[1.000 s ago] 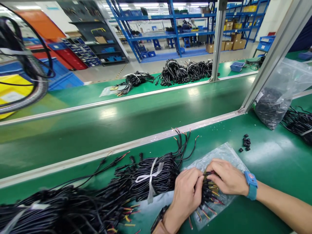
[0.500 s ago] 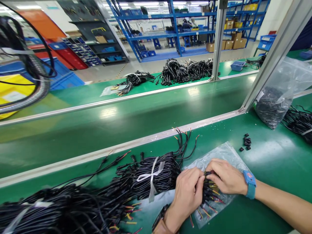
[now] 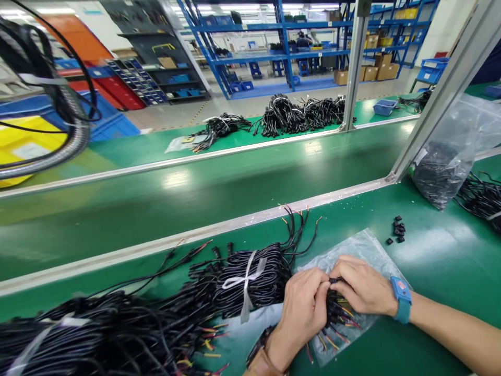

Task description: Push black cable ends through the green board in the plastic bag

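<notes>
My left hand [image 3: 305, 300] and my right hand [image 3: 362, 284] meet over a clear plastic bag [image 3: 366, 245]. Both are closed, fingertips pinching a short black cable connector [image 3: 333, 280] between them; most of it is hidden by the fingers. Under the hands lie several short black cables with bare red and yellow wire ends [image 3: 332, 334], on the plastic bag. Left of my left hand is a coiled black cable bundle [image 3: 254, 282] tied with a white strip. Beyond my right hand, small black plastic parts [image 3: 399, 230] sit loose on the green bench.
A large pile of black cables [image 3: 97, 334] fills the bench's near left. A metal rail [image 3: 235, 224] runs behind, with an upright post [image 3: 434, 99] at right. Near the post stands a clear bag of black parts [image 3: 442, 167]. More cable bundles [image 3: 285, 115] lie across the belt.
The view has shifted slightly. My hands keep their pinch on the connector in nearly the same place, the fingertips a little closer together.
</notes>
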`<state>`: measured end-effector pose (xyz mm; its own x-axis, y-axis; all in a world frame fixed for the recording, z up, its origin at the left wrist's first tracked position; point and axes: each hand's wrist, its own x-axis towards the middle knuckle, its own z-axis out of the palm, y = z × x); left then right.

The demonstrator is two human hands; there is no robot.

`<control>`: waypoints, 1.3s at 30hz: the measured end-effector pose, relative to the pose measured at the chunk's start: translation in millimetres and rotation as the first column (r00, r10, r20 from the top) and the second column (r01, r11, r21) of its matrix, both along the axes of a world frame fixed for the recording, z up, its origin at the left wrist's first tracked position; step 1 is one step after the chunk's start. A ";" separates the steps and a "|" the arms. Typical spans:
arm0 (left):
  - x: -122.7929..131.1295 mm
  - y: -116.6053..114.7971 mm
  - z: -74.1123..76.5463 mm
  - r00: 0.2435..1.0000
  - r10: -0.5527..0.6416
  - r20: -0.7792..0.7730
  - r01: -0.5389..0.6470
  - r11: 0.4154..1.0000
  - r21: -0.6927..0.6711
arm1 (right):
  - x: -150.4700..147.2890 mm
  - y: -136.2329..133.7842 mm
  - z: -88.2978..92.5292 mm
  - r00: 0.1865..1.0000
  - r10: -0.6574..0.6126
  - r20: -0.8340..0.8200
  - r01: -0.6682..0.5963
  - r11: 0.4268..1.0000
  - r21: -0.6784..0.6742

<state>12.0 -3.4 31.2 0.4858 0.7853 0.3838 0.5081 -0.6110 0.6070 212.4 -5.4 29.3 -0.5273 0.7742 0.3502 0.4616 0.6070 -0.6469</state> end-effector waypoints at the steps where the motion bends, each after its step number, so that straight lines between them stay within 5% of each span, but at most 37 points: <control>1: 0.0 0.3 0.5 1.000 0.000 0.003 0.000 1.000 -0.003 | 0.6 0.3 -0.2 1.000 -0.002 -0.024 0.002 1.000 -0.008; 9: -1.4 1.1 8.4 1.000 -0.010 0.000 0.010 1.000 0.028 | 4.6 2.7 1.7 0.997 -0.037 -0.069 0.036 0.999 -0.021; 39: 0.3 1.6 -1.9 0.997 0.070 -0.042 -0.067 0.996 0.066 | -2.5 3.2 -3.3 1.000 -0.009 0.002 0.009 1.000 0.020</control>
